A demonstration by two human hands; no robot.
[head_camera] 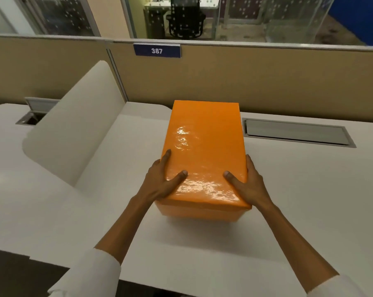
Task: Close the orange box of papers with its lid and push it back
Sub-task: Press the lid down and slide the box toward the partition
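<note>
The orange box (199,212) stands in the middle of the white desk (299,189), and its glossy orange lid (205,142) sits flat on top, covering it. The papers inside are hidden. My left hand (162,180) grips the lid's near left corner, thumb on top and fingers down the side. My right hand (248,183) holds the near right corner the same way. The box's far end lies close to the tan partition wall (267,82).
A white curved divider (74,125) rises on the left of the desk. A grey cable tray flap (297,131) is set into the desk right of the box, another (34,114) at far left. A sign "387" (157,50) hangs on the partition.
</note>
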